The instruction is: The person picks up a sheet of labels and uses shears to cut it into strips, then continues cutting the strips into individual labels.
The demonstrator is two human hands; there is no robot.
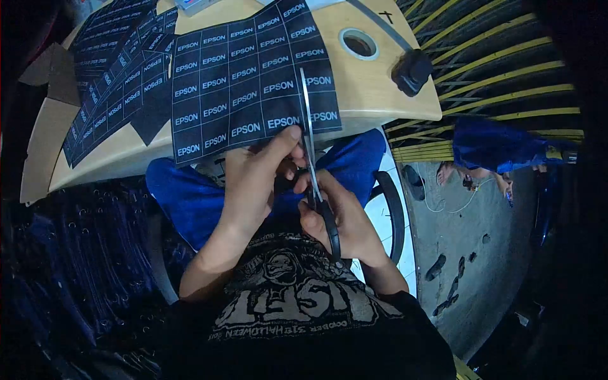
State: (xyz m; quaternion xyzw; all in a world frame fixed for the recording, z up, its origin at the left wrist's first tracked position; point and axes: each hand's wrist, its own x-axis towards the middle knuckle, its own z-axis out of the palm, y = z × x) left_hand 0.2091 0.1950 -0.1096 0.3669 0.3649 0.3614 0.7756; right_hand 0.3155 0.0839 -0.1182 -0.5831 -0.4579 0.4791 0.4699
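A black sheet printed with a grid of white EPSON labels (244, 79) reaches over the table's near edge. My left hand (253, 174) pinches its lower edge, thumb on top and the other fingers underneath. In my right hand (342, 212) is a pair of scissors (309, 130), its dark handle loops around the thumb and fingers. The long metal blades point away from me along the line left of the sheet's rightmost label column. Much of the lower blade is hidden.
More black EPSON sheets (120, 79) overlap at the table's left, beside a cardboard box (47, 139). The wooden table (386, 95) has a round hole (359, 44), with a black tape-measure-like object (413, 73) near its right corner. Another person's feet (472, 174) show on the floor at right.
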